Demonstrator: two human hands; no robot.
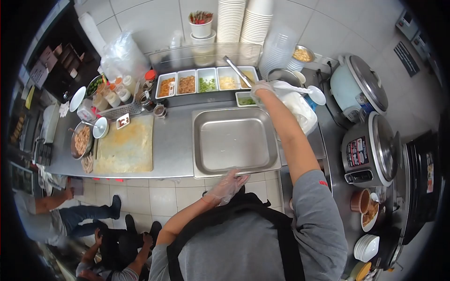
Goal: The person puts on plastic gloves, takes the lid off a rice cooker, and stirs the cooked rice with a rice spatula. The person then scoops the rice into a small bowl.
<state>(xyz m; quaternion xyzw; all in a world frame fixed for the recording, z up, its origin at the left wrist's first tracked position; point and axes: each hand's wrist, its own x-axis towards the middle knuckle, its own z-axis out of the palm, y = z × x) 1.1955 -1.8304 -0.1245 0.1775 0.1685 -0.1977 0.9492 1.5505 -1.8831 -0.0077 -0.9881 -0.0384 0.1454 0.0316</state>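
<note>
A large empty metal tray [236,142] lies on the steel counter in front of me. My left hand [228,187], in a clear plastic glove, is at the tray's near edge with its fingers spread. My right hand [262,89], also gloved, reaches to the right end of the topping containers, beside metal tongs [237,71] lying across them. Its fingers are partly hidden, and whether they hold anything cannot be made out. Just left of that hand is a small green-filled container [245,99]. A white plastic bag [298,110] lies to the right of my right forearm.
A cutting board [125,146], a bottle basket [121,111] and a meat bowl [82,140] are on the left. Two cookers [370,150] stand right. Stacked cups [230,21] are at the back. Two other people [115,248] are at lower left.
</note>
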